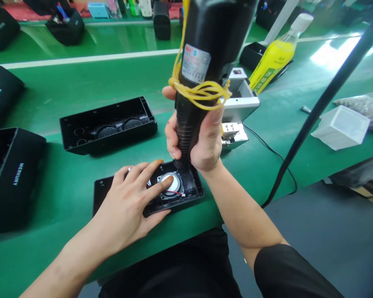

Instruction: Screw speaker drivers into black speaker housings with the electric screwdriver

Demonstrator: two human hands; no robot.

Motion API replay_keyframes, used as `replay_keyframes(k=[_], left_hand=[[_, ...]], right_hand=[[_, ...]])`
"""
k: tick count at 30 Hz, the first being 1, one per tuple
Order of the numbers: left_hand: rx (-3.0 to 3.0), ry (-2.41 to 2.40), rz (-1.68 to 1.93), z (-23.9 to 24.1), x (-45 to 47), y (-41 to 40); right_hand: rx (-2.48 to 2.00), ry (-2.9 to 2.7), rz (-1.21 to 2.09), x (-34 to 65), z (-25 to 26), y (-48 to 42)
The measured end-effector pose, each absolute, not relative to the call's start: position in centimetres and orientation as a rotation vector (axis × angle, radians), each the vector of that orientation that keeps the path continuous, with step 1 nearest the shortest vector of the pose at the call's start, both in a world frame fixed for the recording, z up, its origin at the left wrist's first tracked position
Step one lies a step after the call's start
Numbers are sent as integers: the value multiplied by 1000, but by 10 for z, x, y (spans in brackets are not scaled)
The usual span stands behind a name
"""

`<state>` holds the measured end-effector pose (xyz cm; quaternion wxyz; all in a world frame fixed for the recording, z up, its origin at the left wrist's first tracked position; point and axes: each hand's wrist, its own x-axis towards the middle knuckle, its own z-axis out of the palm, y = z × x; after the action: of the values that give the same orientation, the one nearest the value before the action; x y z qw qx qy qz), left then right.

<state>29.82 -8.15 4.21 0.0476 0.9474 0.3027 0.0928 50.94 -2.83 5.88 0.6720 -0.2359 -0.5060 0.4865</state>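
My right hand (pixel 199 136) is wrapped around a black electric screwdriver (pixel 216 37), held upright with a yellow cord (pixel 202 92) tied about its body. Its tip points down at the far edge of a round speaker driver (pixel 175 186); whether it touches a screw I cannot make out. The driver sits inside an open black speaker housing (pixel 192 182) on the green bench. Across that housing lies my left hand (pixel 132 196), open, with fingers spread and the index fingertip on the driver's white centre. Its palm and fingers hide the housing's left part.
Behind lies another open black housing (pixel 108 126). More black housings (pixel 17 178) stand at left. Beyond my right hand is a silver device (pixel 240 103) with a black cable, beside a yellow bottle (pixel 275 58). A dark pole (pixel 323 107) slants across the right, near a white box (pixel 342 126).
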Motion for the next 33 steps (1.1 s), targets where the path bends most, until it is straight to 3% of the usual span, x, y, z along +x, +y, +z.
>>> replay_keyframes(k=[6,17,23,28,33], left_hand=[[2923,907,311,40,301,-80],[2899,993,275,38,301,-84],[2971,944,422,30,300,-82],[3025,890,520,21,296,-80],[3036,901,558,19,292,-85]], right_hand=[[-336,-1281,1214,505,51,-31],[-417,-1296,1269,512,31,-31],[-424,-1263,1249,507,47,-36],[-402,-1126,1009,535,95,-47],[-517,-992,473,591,130,-37]])
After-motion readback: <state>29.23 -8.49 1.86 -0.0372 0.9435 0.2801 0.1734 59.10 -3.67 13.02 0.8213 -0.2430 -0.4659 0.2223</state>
